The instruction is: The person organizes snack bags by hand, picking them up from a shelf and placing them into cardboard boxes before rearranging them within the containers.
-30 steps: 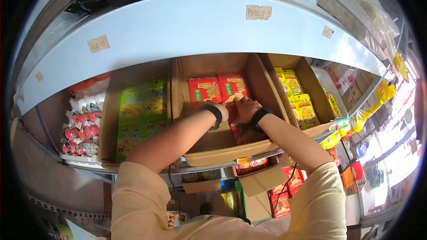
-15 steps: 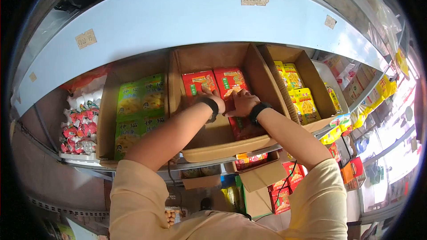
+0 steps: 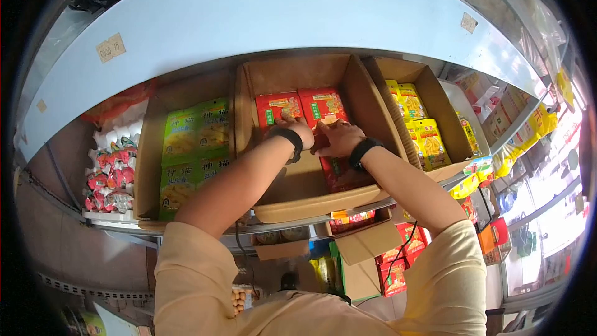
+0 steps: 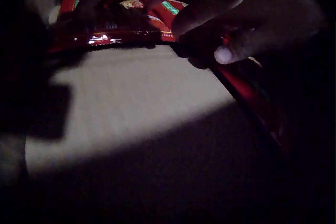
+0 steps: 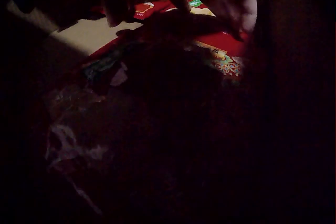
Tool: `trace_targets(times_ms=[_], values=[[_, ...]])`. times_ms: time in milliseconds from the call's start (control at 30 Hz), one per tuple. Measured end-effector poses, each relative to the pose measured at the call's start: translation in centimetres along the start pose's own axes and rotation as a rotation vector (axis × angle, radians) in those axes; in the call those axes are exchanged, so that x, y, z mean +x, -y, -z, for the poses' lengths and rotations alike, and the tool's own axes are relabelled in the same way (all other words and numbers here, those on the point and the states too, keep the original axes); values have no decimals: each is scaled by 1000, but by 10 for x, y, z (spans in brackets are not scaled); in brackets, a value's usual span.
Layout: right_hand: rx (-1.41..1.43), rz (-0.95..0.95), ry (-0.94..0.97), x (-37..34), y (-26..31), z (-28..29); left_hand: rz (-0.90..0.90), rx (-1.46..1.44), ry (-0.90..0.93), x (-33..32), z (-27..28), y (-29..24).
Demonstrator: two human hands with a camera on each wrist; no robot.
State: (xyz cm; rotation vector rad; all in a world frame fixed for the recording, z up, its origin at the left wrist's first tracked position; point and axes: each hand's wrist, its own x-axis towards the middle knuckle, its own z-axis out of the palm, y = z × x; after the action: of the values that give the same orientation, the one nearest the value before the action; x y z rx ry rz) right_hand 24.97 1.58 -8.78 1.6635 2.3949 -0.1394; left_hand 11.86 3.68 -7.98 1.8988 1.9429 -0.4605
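In the head view, red snack packets point(image 3: 320, 102) lie in rows inside the middle cardboard box point(image 3: 311, 203). My left hand point(image 3: 295, 129) rests on the front part of the left row, fingers reaching forward over a packet. Beside it, my right hand point(image 3: 342, 139) lies on the right row, its fingers spread on the packets. The left wrist view shows the fingers over the near edge of a shiny red packet point(image 4: 105, 37), with bare cardboard in front. In the dark right wrist view, fingertips touch a red packet point(image 5: 223, 43).
To the left stands a box of green packets point(image 3: 196, 149), then a white tray point(image 3: 112, 216) of red-wrapped items. On the right is a box of yellow packets point(image 3: 429, 143). A white shelf edge point(image 3: 249, 18) with paper labels crosses above the boxes. More cartons point(image 3: 360, 250) sit below.
My left hand has moved forward from the right row's side onto the left row of red packets. The right hand stays on the right row. The boxes sit slightly higher in view.
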Motion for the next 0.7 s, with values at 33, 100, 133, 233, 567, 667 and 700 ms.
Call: trace_targets(times_ms=[33,100,133,233,567,667,700], values=[[17,-10,10,-3,2,4,4,-8,-11,4,-1,0],[21,-22,7,-2,3,6,-21,-35,-43,3,-3,1],[7,-25,-7,-1,4,5,-50,-54,-65,-1,-3,3],[11,-2,-79,4,0,0,-95,-22,-76,-1,-5,4],[100,-60,-148,-8,-6,19,153,-140,-166,109,-48,4],[122,42,-3,6,-15,5,136,-145,-174,112,-49,6],[108,57,31,3,-12,8,120,-159,-180,118,-52,8]])
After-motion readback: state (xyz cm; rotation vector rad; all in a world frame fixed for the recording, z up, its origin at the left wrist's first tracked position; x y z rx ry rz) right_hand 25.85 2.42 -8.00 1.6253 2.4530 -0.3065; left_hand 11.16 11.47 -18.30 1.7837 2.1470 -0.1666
